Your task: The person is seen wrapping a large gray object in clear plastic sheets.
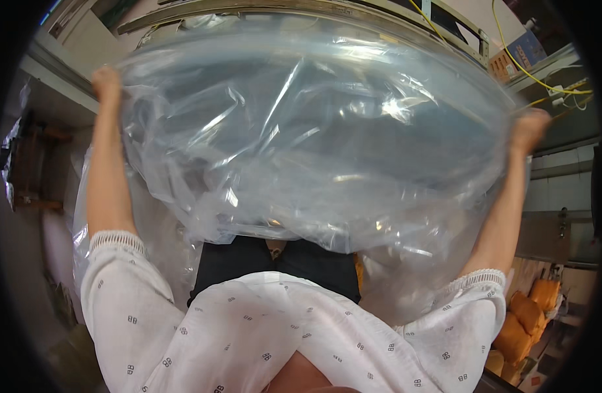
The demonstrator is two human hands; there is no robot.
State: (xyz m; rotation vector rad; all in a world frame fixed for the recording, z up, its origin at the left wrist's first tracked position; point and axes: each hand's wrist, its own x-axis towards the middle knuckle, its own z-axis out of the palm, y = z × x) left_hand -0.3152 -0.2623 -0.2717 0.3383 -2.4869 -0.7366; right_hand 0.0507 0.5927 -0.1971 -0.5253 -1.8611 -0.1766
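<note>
A large sheet or bag of clear plastic film (301,131) is stretched wide between my two raised arms. Its surface is wrinkled and shiny, and it billows over the middle of the view. My left hand (107,84) is closed on its edge at the upper left. At the right, my right hand (529,131), a little blurred, grips the opposite edge. The lower part of the film hangs in loose folds in front of my body and beside both arms. Much of the surface behind it shows only dimly through the plastic.
Beyond the film runs a long metal-edged frame (242,10). Yellow cables (510,56) hang at the upper right beside a blue and orange box (525,52). Orange bundles (527,318) are piled at the lower right. A brown wooden rack (42,164) stands at the left.
</note>
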